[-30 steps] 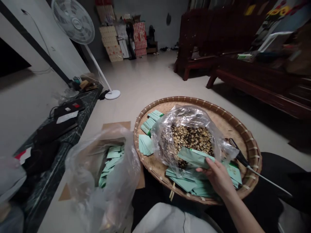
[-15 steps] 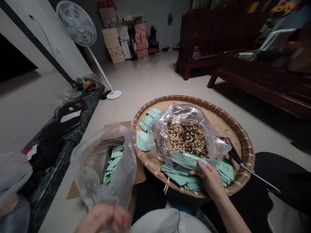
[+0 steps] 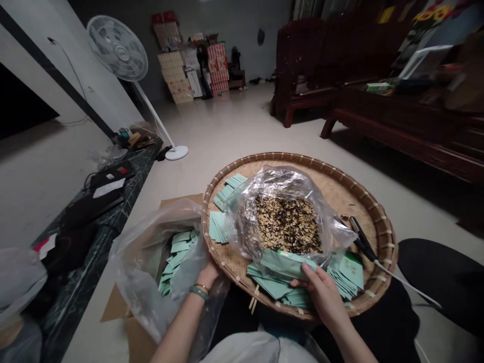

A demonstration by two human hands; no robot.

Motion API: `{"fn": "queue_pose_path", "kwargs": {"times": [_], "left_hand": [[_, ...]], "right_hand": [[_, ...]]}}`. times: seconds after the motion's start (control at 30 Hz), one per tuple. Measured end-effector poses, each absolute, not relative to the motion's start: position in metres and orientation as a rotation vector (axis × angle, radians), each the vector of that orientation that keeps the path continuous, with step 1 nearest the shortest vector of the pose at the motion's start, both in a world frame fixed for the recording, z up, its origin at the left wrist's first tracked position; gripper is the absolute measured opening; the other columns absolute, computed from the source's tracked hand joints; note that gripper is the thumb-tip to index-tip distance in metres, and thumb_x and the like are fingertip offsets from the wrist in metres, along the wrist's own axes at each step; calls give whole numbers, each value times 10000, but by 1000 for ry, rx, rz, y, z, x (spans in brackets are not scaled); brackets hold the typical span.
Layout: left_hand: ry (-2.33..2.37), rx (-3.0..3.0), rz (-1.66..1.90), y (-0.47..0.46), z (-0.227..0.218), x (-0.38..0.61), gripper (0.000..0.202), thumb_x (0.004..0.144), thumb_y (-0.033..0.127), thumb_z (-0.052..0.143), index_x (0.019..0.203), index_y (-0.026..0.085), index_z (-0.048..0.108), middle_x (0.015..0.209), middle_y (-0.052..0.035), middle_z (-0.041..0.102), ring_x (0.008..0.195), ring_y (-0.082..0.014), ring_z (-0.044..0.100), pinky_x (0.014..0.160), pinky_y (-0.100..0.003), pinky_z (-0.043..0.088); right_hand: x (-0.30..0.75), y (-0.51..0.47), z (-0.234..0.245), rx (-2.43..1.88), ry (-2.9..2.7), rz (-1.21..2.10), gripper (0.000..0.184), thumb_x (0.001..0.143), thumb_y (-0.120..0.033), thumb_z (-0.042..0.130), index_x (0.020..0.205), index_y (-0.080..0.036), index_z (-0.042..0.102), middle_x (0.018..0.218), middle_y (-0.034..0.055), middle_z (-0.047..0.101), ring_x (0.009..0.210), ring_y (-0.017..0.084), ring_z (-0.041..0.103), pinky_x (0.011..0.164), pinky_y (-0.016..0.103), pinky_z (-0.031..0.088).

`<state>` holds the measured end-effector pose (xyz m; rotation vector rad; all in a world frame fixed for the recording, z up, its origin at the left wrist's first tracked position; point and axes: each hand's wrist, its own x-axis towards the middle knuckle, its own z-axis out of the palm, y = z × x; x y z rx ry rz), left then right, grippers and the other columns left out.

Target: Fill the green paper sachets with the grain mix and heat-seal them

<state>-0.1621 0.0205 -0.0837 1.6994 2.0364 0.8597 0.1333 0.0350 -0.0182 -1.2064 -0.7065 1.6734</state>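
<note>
A round woven bamboo tray (image 3: 372, 212) rests on my lap. In it sits a clear plastic bag of mixed dark and pale dried bits (image 3: 286, 222), with teal paper packets (image 3: 342, 276) piled around it. My right hand (image 3: 321, 292) is closed on one teal packet (image 3: 288, 263) at the bag's near edge. My left hand (image 3: 209, 275), with a green bangle on the wrist, reaches under the tray's left rim beside a clear bag of teal packets (image 3: 174, 252); its fingers are hidden.
The clear bag sits in a cardboard box (image 3: 130, 330) on the floor at my left. Scissors (image 3: 363, 241) lie on the tray's right rim. A standing fan (image 3: 118, 48), a dark marble ledge with devices (image 3: 94, 201) and dark wooden furniture (image 3: 397, 116) surround the floor.
My left arm has come into view from the bottom and reached forward to the tray's left rim. My right hand stays on the teal packet.
</note>
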Motion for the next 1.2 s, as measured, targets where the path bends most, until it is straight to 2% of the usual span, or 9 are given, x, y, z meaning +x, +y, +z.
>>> {"fn": "queue_pose_path", "kwargs": {"times": [0.07, 0.17, 0.3, 0.47, 0.57, 0.63, 0.7, 0.97, 1.2], "left_hand": [[1905, 1768, 760, 13, -82, -152, 336, 723, 317, 590, 1023, 189, 671, 1057, -151, 692, 1006, -274, 633, 836, -420, 524], [1682, 1899, 623, -4, -74, -128, 380, 798, 248, 509, 1164, 246, 613, 1275, -88, 585, 1160, -231, 549, 968, -426, 451], [1626, 2042, 332, -41, -42, -113, 567, 740, 212, 601, 1298, 250, 505, 1325, -111, 535, 1223, -311, 486, 1004, -530, 390], [1005, 2093, 386, -52, 37, -127, 326, 858, 221, 497, 1079, 419, 631, 976, 34, 729, 853, -171, 691, 721, -261, 573], [1320, 2300, 830, -26, 63, -102, 363, 854, 214, 501, 1207, 270, 567, 1133, -73, 671, 1058, -236, 618, 873, -372, 526], [1431, 2544, 930, -7, 61, -71, 505, 814, 228, 563, 1306, 178, 461, 1329, -144, 523, 1288, -315, 403, 1004, -505, 396], [1431, 2729, 873, 9, 48, -42, 532, 826, 181, 524, 1345, 171, 408, 1378, -148, 469, 1341, -317, 310, 1028, -524, 330], [1489, 2702, 1025, 26, 3, -27, 462, 890, 226, 383, 1341, 133, 419, 1245, -157, 590, 1189, -276, 476, 914, -413, 347], [1604, 2457, 1263, 41, 1, -34, 515, 782, 218, 603, 1276, 167, 469, 1085, -138, 585, 1030, -260, 538, 891, -410, 446]], "right_hand": [[132, 36, -18, -1211, -716, 1673, 340, 638, -477, 745, 762, -165, 692, 757, 34, 703, 527, 169, 617, 575, 288, 522], [130, 36, -19, -1240, -776, 1656, 355, 656, -496, 725, 777, -164, 692, 785, 47, 707, 547, 180, 620, 580, 297, 518], [133, 36, -16, -1293, -1010, 1571, 383, 712, -540, 652, 743, -160, 675, 704, 41, 688, 548, 187, 610, 592, 300, 492], [138, 34, 6, -1320, -1488, 1182, 393, 848, -461, 507, 605, -171, 614, 576, 20, 605, 580, 171, 560, 568, 258, 417], [134, 31, 20, -1299, -1727, 955, 356, 891, -378, 459, 622, -176, 576, 590, 12, 568, 553, 145, 506, 551, 251, 387], [130, 29, 27, -1278, -1830, 879, 304, 910, -328, 422, 678, -183, 553, 634, 17, 571, 578, 146, 507, 571, 257, 399], [126, 26, 32, -1238, -1888, 848, 247, 921, -279, 383, 744, -191, 530, 718, 36, 593, 658, 161, 534, 634, 274, 429], [127, 23, 37, -1293, -2018, 892, 191, 898, -238, 421, 732, -191, 502, 748, 41, 585, 700, 169, 538, 674, 291, 460], [142, 46, 60, -1101, -1716, 1103, 249, 917, -278, 424, 978, -196, 650, 958, 69, 681, 895, 181, 629, 816, 295, 485]]}}
